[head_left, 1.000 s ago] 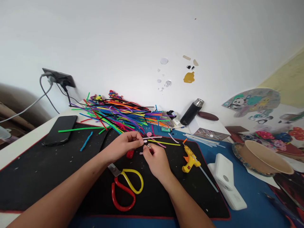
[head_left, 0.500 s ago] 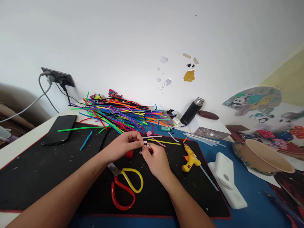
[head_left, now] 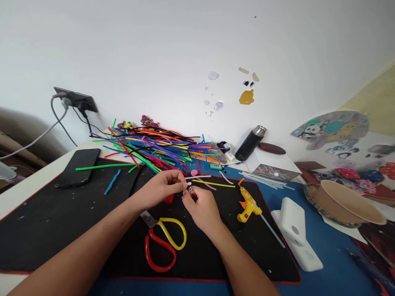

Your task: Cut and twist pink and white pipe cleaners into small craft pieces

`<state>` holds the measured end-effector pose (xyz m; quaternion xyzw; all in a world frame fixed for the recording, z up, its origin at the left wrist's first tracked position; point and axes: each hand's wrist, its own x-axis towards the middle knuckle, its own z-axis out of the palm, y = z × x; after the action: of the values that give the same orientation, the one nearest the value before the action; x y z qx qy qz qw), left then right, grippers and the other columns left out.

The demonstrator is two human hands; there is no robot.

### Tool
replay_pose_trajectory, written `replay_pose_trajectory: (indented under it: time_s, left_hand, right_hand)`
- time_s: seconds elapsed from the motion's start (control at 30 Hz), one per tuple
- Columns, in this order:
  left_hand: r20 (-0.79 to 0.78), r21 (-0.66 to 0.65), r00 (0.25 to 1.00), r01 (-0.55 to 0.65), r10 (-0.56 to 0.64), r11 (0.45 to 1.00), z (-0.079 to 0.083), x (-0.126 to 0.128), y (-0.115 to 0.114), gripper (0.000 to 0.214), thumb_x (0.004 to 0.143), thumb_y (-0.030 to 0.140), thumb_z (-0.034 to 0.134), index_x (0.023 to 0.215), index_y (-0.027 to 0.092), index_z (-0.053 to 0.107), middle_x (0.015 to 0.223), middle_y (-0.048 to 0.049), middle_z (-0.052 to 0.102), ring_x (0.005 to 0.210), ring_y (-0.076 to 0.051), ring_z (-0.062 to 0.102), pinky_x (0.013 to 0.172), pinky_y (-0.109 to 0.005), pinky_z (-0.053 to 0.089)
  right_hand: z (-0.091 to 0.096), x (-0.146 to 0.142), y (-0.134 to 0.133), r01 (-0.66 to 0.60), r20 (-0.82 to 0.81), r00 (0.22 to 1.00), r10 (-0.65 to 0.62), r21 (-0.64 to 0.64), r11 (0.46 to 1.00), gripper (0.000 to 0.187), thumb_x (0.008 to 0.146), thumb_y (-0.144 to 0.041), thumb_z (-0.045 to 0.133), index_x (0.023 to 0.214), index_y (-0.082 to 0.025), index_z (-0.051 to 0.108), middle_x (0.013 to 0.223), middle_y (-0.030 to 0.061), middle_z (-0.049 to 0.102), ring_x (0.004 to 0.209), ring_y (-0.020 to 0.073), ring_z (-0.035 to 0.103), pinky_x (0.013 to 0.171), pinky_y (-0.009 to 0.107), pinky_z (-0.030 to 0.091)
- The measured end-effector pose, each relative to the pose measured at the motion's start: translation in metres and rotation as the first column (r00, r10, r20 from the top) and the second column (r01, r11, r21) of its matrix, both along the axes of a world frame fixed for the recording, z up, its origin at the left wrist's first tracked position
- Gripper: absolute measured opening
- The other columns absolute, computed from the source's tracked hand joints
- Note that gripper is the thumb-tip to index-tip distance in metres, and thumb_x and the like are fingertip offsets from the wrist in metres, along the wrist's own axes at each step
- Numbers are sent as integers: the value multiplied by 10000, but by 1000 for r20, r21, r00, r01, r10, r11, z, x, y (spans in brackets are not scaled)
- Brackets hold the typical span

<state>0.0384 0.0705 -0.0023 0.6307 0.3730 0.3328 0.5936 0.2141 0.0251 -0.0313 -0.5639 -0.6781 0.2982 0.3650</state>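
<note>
My left hand (head_left: 166, 187) is closed in a pinch, thumb against fingertips, at the middle of the black mat (head_left: 77, 230). A small pale piece shows at its fingertips, too small to name. My right hand (head_left: 202, 205) is wrapped around a red lighter (head_left: 193, 192) with a metal top, most of it hidden by the fingers. The lighter's top is right beside the left fingertips. Below the hands lie scissors (head_left: 160, 250) with one yellow and one red handle. Behind them are loose pink, white and yellow pipe cleaners (head_left: 212, 183).
A large heap of colourful pipe cleaners (head_left: 160, 146) lies at the back. To the right are a yellow glue gun (head_left: 247, 205), white power banks (head_left: 293, 222) and a bowl (head_left: 348, 203). A black flask (head_left: 249, 144) leans near the wall. A phone (head_left: 78, 168) rests on the left.
Both hands stay almost in place. The pale piece between the fingertips shows less than before, and the view has shifted slightly.
</note>
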Motion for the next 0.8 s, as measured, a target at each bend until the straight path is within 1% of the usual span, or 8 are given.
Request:
replay_pose_trajectory:
  time_s: [0.17,0.33,0.4,0.47,0.53,0.6,0.7,0.8]
  left_hand:
    - [10,3,1000,-8,8,1000,-2,1,0,338,826,502,769,778,197,631,615,35,591,515,-110,479,497,-218,357]
    - [65,-43,997,-30,33,999,-5,1,3,336,823,503,770,788,202,626,581,52,570,475,-107,471,476,-220,357]
    - [69,-53,997,-34,38,998,-5,0,3,340,827,509,769,797,202,627,572,50,582,467,-110,487,475,-222,360]
    - [66,-57,997,-30,34,998,-3,-1,2,349,838,521,761,803,202,625,552,49,584,466,-117,508,482,-227,367]
    - [61,-57,998,-28,32,998,-2,-1,2,360,845,533,754,805,200,622,538,51,580,472,-123,523,492,-231,372]
    - [54,-52,998,-32,35,998,-2,-1,2,370,844,539,751,801,199,613,533,56,570,474,-123,522,497,-232,369]
    - [32,-44,999,-39,40,998,-4,-1,3,372,849,543,739,803,200,602,535,61,562,476,-122,512,496,-231,356]
    - [10,-37,999,-37,37,999,-7,-1,3,365,851,544,726,814,204,598,542,65,552,478,-120,496,490,-228,342]
  right_hand:
    - [2,1,-1,-93,-108,990,88,-41,995,373,965,-362,570,644,-219,444,585,-46,436,563,131,365,548,298,247]
    - [4,3,-3,-223,-217,956,198,-101,970,349,957,-469,650,749,-207,553,660,-44,477,608,131,385,568,283,293]
    - [2,4,-1,-204,-252,952,174,-96,974,330,948,-464,665,769,-208,557,676,-43,481,618,133,392,577,279,306]
    - [-1,5,2,-128,-279,955,105,-66,990,343,943,-451,663,740,-213,523,667,-44,452,619,135,378,576,276,302]
    - [-5,7,6,-59,-343,939,36,-57,997,340,945,-479,656,765,-214,542,671,-44,446,610,134,374,566,272,301]
    - [-9,8,10,-39,-452,892,-10,-99,994,376,927,-552,669,799,-218,555,644,-61,407,554,119,329,519,265,264]
    - [-11,9,14,-66,-608,792,-50,-167,984,462,869,-650,712,822,-214,568,610,-92,343,492,90,247,466,253,199]
    - [-9,9,15,-88,-696,713,-77,-198,976,516,831,-696,737,863,-192,626,589,-107,314,468,71,207,444,244,162]
